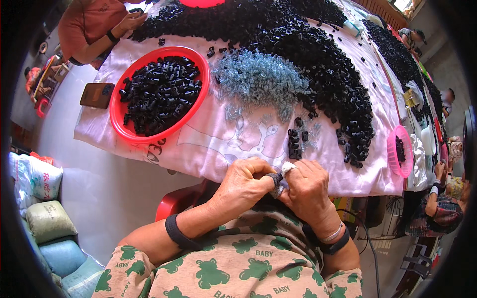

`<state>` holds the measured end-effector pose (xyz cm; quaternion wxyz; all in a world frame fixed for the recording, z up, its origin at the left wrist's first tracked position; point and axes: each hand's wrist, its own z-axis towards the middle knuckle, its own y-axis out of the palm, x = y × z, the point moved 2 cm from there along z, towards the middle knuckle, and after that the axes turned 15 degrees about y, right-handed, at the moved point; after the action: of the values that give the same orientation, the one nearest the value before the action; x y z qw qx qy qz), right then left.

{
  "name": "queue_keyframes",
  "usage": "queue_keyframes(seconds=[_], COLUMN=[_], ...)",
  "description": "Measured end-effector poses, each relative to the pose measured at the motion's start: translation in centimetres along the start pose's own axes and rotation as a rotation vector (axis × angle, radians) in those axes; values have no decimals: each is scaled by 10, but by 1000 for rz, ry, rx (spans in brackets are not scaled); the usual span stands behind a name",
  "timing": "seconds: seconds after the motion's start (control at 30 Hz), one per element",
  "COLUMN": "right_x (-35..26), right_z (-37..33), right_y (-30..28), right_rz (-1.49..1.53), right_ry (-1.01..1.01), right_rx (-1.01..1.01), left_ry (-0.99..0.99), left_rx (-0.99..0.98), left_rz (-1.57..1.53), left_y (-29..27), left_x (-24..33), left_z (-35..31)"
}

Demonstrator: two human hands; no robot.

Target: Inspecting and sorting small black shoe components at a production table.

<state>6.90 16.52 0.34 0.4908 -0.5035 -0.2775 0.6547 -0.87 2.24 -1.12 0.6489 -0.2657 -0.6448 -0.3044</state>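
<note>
My left hand (246,181) and my right hand (309,186) meet at the table's near edge, fingers pinched together. Between the left thumb and fingers shows a small black plastic part (274,177), partly covered. White wrapping (288,168) covers a fingertip of the right hand, whose fingers are closed against the left ones; what they grip is hidden. Just beyond the hands lies a short row of black parts (294,144). Further off is a heap of clear bluish springs (263,79), with a large pile of black plastic parts (328,69) curving around its right side.
A red basin (202,102) full of black parts stands left, beside a phone (97,95) at the table corner. A pink basket (400,151) sits at the right edge. Another person's hand (133,21) is far left. Stuffed sacks (52,221) lie on the floor.
</note>
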Motion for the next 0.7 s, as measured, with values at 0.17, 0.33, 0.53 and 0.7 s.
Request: queue_keyframes(seconds=[0.17, 0.33, 0.53, 0.7], right_x=[0, -2, -4, -6], right_z=[2, -1, -1, 0], right_y=[-5, -5, -8, -8], right_rz=[59, 203, 278, 257], right_ry=[15, -74, -101, -121], right_rx=[55, 196, 236, 241], left_ry=[-214, -338, -403, -420], left_rx=[-41, -192, -207, -131], left_rz=[-383, -707, -937, -894], left_y=[-11, -10, -6, -5], left_x=[8, 1, 4, 5], left_z=[0, -1, 0, 0])
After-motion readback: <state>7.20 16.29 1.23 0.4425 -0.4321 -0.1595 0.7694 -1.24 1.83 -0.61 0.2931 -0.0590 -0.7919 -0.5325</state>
